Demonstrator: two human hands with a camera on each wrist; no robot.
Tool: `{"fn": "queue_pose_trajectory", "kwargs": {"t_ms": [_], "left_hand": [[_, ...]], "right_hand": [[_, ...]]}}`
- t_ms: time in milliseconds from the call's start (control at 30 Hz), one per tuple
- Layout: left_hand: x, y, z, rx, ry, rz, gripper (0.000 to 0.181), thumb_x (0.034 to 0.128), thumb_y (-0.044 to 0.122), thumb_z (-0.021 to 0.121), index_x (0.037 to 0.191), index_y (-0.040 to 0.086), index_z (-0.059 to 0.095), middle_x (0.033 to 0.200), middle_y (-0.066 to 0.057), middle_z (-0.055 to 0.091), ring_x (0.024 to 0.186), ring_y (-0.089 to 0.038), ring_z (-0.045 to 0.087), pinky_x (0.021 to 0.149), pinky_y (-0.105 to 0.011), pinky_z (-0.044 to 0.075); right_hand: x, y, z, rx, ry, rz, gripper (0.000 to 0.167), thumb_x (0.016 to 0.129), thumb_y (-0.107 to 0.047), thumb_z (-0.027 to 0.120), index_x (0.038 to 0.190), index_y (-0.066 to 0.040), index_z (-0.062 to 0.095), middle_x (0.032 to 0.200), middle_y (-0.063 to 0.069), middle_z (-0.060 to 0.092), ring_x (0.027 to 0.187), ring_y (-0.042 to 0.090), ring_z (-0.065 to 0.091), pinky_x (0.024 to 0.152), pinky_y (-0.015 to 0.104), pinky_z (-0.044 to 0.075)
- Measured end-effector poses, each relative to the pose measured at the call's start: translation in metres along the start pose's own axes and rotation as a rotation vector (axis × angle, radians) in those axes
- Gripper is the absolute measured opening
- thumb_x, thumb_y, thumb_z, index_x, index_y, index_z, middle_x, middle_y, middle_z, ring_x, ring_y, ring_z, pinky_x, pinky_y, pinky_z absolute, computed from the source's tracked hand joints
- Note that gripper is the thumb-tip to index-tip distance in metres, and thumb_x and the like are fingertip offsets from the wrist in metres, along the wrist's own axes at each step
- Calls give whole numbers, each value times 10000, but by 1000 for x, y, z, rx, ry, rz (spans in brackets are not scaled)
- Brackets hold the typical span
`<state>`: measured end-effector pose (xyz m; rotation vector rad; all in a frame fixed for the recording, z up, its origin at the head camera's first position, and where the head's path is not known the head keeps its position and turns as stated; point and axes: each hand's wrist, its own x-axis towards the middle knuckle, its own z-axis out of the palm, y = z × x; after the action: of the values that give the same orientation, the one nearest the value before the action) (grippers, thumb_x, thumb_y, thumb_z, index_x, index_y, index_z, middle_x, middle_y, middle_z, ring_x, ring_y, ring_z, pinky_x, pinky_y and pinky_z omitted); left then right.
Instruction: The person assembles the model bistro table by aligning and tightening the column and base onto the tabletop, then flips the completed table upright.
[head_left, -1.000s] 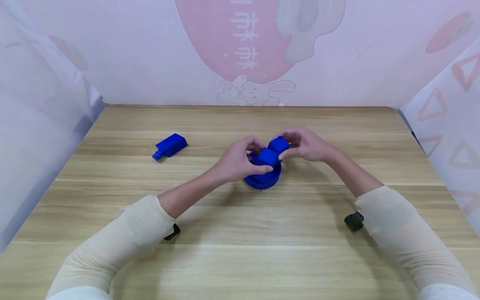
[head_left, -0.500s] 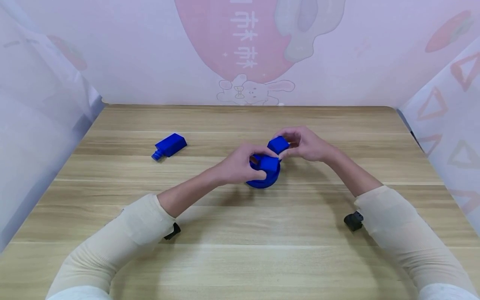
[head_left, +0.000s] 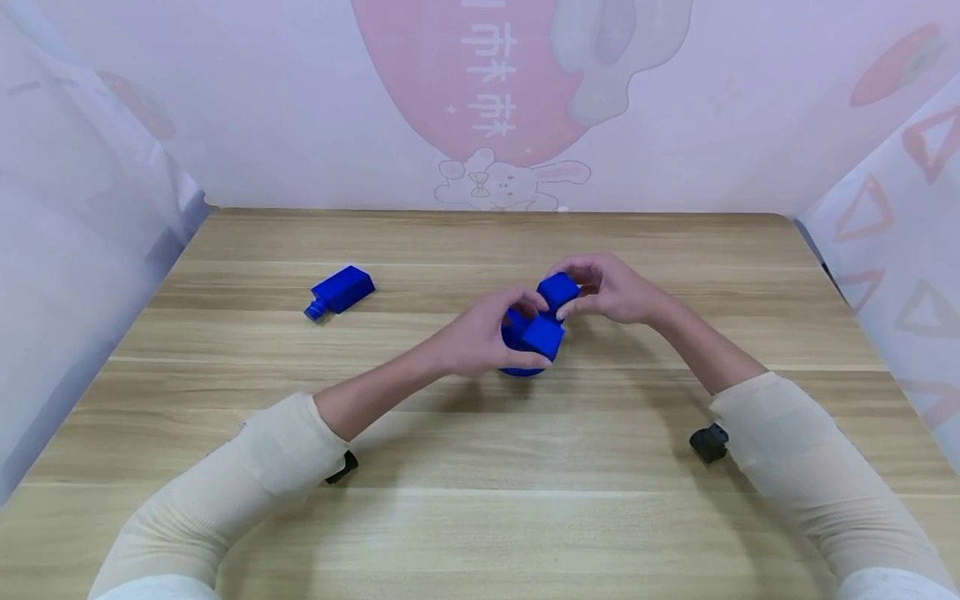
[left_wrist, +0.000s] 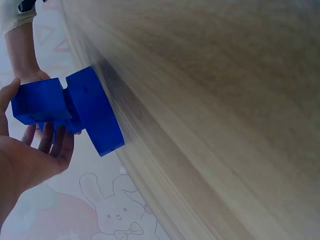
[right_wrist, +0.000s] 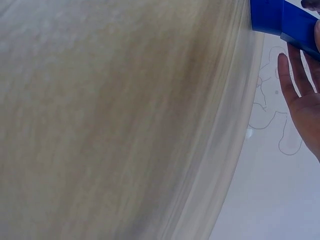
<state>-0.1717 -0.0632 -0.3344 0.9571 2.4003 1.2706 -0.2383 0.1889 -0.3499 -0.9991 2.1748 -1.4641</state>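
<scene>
Near the middle of the table, a round blue base (head_left: 517,372) stands on the wood with blue blocks above it. My left hand (head_left: 476,337) holds a blue block (head_left: 543,335) over the base, thumb on the near side and fingers on the far side. Just behind it, my right hand (head_left: 618,292) pinches another blue block (head_left: 558,291) between thumb and fingers. In the left wrist view, the left hand's block (left_wrist: 40,102) sits beside the thick disc of the base (left_wrist: 97,112). How the pieces join is hidden by my fingers.
A blue bottle-shaped piece (head_left: 342,290) with a narrow ribbed neck lies at the back left of the wooden table (head_left: 480,500). Pale printed sheets (head_left: 300,108) close off the back and sides. Dark wrist cameras (head_left: 708,443) sit under the sleeves.
My left hand has shifted its grip, and its block has turned and moved slightly toward me, apart from the other block. My right hand stays almost still.
</scene>
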Motion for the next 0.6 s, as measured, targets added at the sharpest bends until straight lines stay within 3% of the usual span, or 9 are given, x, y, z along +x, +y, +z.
{"fn": "queue_pose_trajectory", "kwargs": {"t_ms": [133, 300, 400, 600], "left_hand": [[0, 2, 3, 18, 58, -34, 524, 827, 211, 896, 1194, 18, 575, 1195, -124, 655, 1135, -268, 604, 1018, -422, 534], [-2, 4, 3, 96, 78, -3, 498, 808, 190, 891, 1170, 10, 600, 1187, -133, 659, 1121, -274, 611, 1009, -426, 539], [-3, 4, 2, 110, 64, 18, 482, 799, 157, 860, 1189, 9, 620, 1200, -135, 653, 1127, -280, 602, 1010, -436, 533], [-6, -2, -4, 40, -8, 36, 372, 811, 45, 741, 1178, 21, 684, 1264, -136, 672, 1128, -289, 612, 964, -433, 550]], "right_hand": [[0, -1, 0, 4, 2, 1, 363, 876, 82, 770, 1216, 97, 642, 1134, 209, 697, 990, 229, 677, 876, 339, 607], [0, -2, 0, -10, 11, 4, 349, 878, 90, 764, 1205, 100, 644, 1126, 211, 698, 983, 206, 677, 868, 327, 603], [0, -1, 1, -10, 13, 8, 342, 879, 90, 764, 1200, 99, 646, 1123, 207, 700, 983, 198, 678, 866, 325, 600], [0, -1, 2, -6, 18, 7, 350, 877, 97, 763, 1205, 102, 642, 1132, 214, 699, 991, 202, 679, 875, 323, 597]]}}
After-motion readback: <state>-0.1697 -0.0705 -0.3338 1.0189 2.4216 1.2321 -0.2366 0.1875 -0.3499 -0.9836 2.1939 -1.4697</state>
